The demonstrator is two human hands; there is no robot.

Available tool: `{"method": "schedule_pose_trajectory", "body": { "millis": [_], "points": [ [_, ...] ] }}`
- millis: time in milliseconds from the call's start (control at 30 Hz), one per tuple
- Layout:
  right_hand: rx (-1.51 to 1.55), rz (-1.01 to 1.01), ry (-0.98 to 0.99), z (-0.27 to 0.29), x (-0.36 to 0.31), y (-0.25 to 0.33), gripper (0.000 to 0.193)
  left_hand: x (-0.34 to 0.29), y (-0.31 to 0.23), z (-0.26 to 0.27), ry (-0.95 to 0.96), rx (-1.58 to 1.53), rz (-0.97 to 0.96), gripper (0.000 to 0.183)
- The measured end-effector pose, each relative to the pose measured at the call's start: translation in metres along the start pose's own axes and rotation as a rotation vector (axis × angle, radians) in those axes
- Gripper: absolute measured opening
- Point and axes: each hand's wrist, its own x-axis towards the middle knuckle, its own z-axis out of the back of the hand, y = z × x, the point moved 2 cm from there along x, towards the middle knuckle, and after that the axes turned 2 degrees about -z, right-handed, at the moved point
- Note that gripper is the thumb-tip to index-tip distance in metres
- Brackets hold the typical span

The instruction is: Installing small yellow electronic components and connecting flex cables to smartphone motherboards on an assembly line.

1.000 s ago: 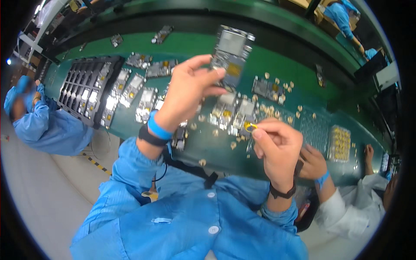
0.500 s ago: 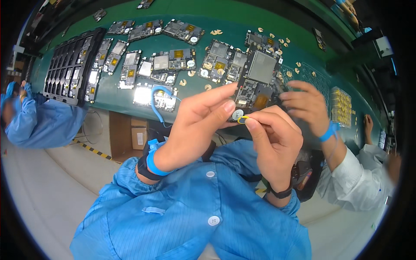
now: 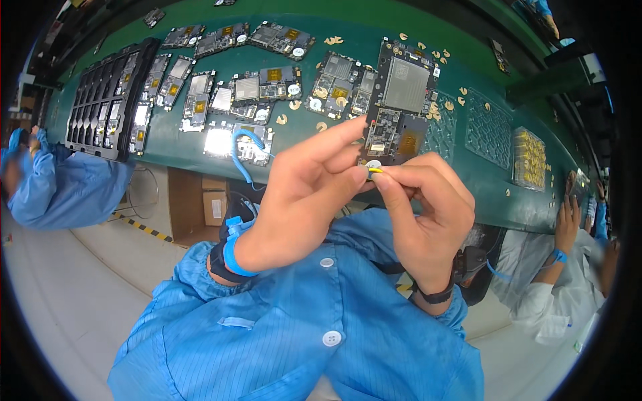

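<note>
Green matting tops the long workbench (image 3: 495,194), over which a dark rectangular circuit board with a silver metal shield (image 3: 401,110) tilts upright. The left hand (image 3: 304,194) grips this board by its lower left corner; the right hand (image 3: 428,207) pinches a thin yellow curved piece (image 3: 376,170) at the board's lower edge, though contact between the two is hard to tell. Left of the board lie similar loose boards (image 3: 271,87) and, farther off, a black slotted plastic tray (image 3: 93,100). Small beige C-shaped pieces (image 3: 449,105) and a transparent plastic tray of yellow parts (image 3: 529,157) sit to its right. Pale floor (image 3: 80,287) with yellow-and-black striped tape (image 3: 142,228) shows well below left. The board's shield bears a square printed code; its round white sticker (image 3: 374,163) is partly covered, its print too small to read.
</note>
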Motion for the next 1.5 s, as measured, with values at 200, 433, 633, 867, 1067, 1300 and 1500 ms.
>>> {"method": "schedule_pose_trajectory", "body": {
  "millis": [200, 433, 633, 867, 1067, 1300, 1500],
  "points": [
    [0.041, -0.015, -0.035, -0.004, -0.002, 0.003, 0.013, -0.004, -0.003, -0.003, 0.014, 0.096, -0.022, 0.062],
    [0.178, -0.182, -0.083, -0.011, -0.004, 0.007, 0.015, -0.003, -0.004, -0.001, 0.008, 0.086, -0.043, 0.061],
    [-0.027, -0.047, -0.076, -0.008, 0.0, 0.006, 0.018, 0.0, 0.001, -0.001, -0.007, 0.107, -0.095, 0.057],
    [-0.451, 0.215, 0.075, -0.019, -0.001, -0.017, 0.038, 0.019, 0.008, 0.012, -0.181, -0.024, -0.033, 0.054],
    [-0.211, -0.149, -0.15, 0.013, 0.049, -0.04, 0.027, 0.05, 0.02, 0.028, -0.251, 0.123, 0.022, 0.049],
    [0.356, -0.402, -0.006, 0.057, 0.189, -0.138, 0.022, 0.078, 0.024, 0.041, -0.175, 0.307, 0.074, 0.065],
    [-0.606, -0.399, -0.382, 0.144, 0.295, -0.299, 0.021, 0.066, 0.013, 0.02, 0.012, 0.415, 0.196, 0.052]
  ]
}}
